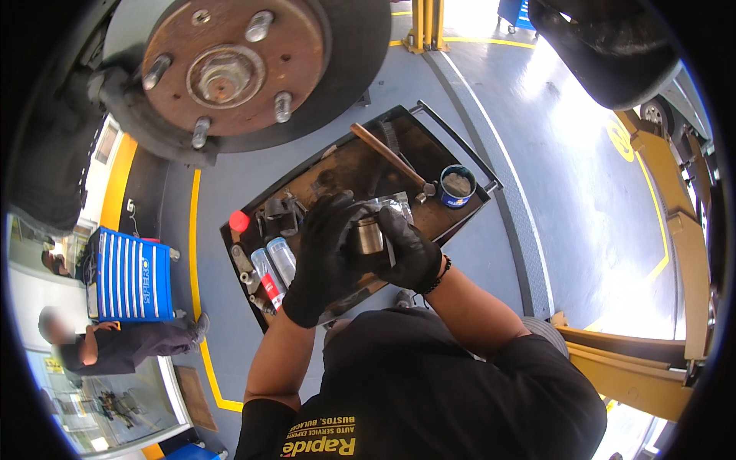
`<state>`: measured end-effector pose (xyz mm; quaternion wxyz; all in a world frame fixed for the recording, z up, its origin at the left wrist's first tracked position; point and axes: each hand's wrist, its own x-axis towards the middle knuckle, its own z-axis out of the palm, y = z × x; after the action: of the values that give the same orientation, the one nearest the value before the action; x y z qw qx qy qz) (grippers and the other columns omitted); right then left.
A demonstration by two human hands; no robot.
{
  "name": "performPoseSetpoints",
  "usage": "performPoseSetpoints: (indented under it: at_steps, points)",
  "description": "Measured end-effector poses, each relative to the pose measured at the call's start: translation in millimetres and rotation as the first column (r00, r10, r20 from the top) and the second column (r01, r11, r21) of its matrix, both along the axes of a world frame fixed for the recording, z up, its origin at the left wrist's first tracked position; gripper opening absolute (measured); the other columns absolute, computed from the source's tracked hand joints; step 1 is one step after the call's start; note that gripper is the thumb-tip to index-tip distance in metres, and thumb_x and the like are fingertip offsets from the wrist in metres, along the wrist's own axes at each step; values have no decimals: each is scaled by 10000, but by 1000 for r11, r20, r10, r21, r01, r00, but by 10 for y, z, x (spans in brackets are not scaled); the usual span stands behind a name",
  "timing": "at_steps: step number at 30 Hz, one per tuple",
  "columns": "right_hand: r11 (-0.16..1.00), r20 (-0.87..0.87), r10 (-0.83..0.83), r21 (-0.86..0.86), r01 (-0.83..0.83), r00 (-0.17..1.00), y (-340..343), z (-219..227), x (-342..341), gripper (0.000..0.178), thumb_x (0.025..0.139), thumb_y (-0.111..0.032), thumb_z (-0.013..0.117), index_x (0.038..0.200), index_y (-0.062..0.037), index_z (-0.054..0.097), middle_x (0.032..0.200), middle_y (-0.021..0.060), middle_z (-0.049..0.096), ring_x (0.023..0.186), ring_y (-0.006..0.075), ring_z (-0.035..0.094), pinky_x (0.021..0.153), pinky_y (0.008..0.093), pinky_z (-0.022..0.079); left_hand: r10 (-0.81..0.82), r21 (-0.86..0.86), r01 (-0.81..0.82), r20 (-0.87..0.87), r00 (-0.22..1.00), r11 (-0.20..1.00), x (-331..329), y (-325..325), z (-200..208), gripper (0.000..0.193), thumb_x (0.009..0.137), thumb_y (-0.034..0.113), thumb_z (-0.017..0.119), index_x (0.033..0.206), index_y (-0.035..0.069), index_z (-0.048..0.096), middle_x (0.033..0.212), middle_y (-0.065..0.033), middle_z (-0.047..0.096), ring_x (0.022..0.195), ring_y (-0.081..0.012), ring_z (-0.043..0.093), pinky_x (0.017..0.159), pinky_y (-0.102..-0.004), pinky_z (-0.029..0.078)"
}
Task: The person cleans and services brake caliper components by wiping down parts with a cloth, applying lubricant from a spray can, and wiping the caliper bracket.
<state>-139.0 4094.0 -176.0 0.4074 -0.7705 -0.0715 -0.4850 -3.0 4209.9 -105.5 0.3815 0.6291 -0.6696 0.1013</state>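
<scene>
Both my hands wear black gloves and meet over the tool cart (pixel 335 180). Between them is a shiny metal cylinder with a groove near its top, which looks like a brake piston (pixel 369 236). My left hand (pixel 326 249) wraps round its left side, fingers closed. From the right, my right hand (pixel 412 253) closes against it, thumb up along its side. A thin pale strip (pixel 391 251) shows by the right fingers; its kind is unclear. Behind the hands lies a clear plastic bag (pixel 395 204), partly covered.
On the cart are a wooden-handled hammer (pixel 389 156), a blue tub of grey paste (pixel 458 186), spray cans (pixel 281 261), a red cap (pixel 239 221) and metal parts. A rusty hub with brake disc (pixel 226 77) hangs above left. A person (pixel 115 345) stands by a blue tool cabinet (pixel 134 276).
</scene>
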Motion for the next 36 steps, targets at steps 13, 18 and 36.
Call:
performPoseSetpoints:
  at_steps: [13,18,36]
  points:
    - [-56,454,601,845,-531,658,78,306,-63,521,1039,-344,506,1416,15,473,1340,123,592,1233,217,582,1071,393,450,-370,-110,365,-36,928,925,239,-309,185,578,727,129,833,1248,36,599,1217,-137,678,1188,-310,639,1060,-447,473]
    - [101,257,672,897,-430,695,-62,303,-160,501,1013,-263,587,1415,14,474,1330,108,597,1210,194,591,1037,358,478,-255,80,244,183,949,966,233,-77,461,564,698,147,825,1211,24,626,1201,-140,681,1160,-353,639,1023,-470,489]
    - [-14,333,709,888,-459,622,13,498,306,488,1002,-183,601,1436,-13,458,1329,111,598,1217,201,586,1063,378,449,-267,15,268,127,955,963,642,26,522,601,721,165,809,1276,59,605,1279,-150,639,1241,-358,577,1073,-485,447]
